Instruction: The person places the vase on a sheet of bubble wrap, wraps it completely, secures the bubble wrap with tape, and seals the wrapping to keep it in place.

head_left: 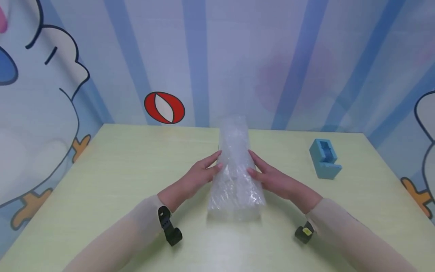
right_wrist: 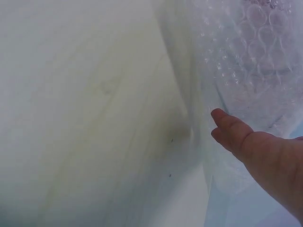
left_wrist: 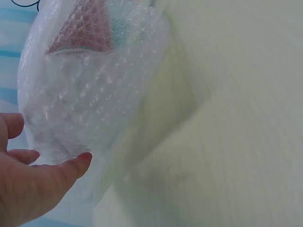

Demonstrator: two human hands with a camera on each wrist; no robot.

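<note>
Bubble-wrap bundle (head_left: 235, 170) lies lengthwise mid-counter (head_left: 112, 181). Left hand (head_left: 198, 174) and right hand (head_left: 273, 177) flank it, each grip spread, straight fingers pressed flat to its sides, likely bracing the wrap from unrolling. Contents blurred, maybe something reddish at the far end. Blue tape dispenser (head_left: 324, 158) stands well apart, right.
</note>
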